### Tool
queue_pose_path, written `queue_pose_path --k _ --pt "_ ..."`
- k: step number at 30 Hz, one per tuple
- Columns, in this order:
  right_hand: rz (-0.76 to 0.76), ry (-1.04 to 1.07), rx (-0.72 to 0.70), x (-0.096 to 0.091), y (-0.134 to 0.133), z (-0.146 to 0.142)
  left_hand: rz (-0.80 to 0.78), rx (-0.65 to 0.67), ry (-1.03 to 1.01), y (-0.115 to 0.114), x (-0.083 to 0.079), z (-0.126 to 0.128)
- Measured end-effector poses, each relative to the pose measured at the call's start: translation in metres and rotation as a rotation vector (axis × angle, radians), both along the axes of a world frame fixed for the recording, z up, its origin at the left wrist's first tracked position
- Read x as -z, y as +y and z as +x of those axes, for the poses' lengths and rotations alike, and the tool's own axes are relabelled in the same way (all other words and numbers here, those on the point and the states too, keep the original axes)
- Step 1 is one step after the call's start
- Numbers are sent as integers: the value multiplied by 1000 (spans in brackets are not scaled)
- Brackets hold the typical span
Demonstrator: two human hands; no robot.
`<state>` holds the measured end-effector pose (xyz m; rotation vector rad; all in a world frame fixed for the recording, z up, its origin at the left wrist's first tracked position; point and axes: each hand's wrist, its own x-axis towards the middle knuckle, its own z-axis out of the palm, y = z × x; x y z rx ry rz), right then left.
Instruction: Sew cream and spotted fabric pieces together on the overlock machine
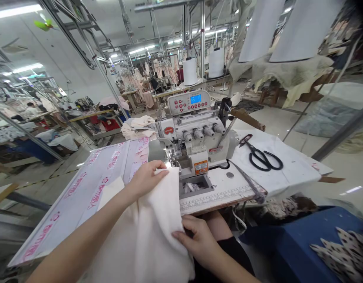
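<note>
A piece of white fabric (152, 232) hangs over the table's front edge, its upper end close to the needle area of an overlock sewing machine (196, 133). Near the presser foot, my left hand (149, 177) pinches the top of the cloth between thumb and fingers. Lower down, my right hand (199, 239) grips the fabric's right edge, just below the table's front. The machine's blue display (195, 98) is lit. White scraps lie in a small recessed tray (209, 181) in front of the machine.
Black-handled scissors (261, 155) lie on white covering right of the machine. A printed sheet (96, 184) covers the table's left side. Folded cloth (138, 125) is piled behind. Large thread cones (262, 27) hang over the upper right. A blue box (311, 239) stands lower right.
</note>
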<state>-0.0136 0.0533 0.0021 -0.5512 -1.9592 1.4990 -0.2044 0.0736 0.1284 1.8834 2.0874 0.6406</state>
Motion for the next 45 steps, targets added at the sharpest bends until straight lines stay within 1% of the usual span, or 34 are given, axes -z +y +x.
queue_pose_path --k 3,8,11,12,14,17,19,20,23,28,32,36,40,45 --pt "-71 3 9 5 -3 -1 -22 3 -8 0 0 -1" --pt "-86 -5 14 7 2 -1 -45 -11 -33 3 2 -3" --pt "-84 -27 19 5 4 1 20 -22 17 3 4 -2" --pt "-79 -35 21 4 4 1 68 -4 60 3 5 -1" --pt "-65 -41 23 3 4 2 191 87 212 1 8 3" --pt "-45 -35 23 2 5 3 340 247 541 -1 11 11" --pt "-36 -35 27 2 5 3 356 295 693 -4 13 17" --pt "-37 -38 29 2 6 4 341 312 726 -5 15 20" --pt "-75 -64 30 1 9 6 295 324 733 -10 19 26" --pt "-179 -82 30 1 15 8 295 273 739 -14 27 29" --pt "-195 -69 -5 5 16 9 273 237 669 -15 27 31" --pt "-219 -59 -25 14 11 13 286 222 663 -15 25 31" --pt "-201 -38 -14 21 8 18 296 234 650 -16 25 30" --pt "-92 11 -19 18 5 21 290 212 580 -18 25 30"
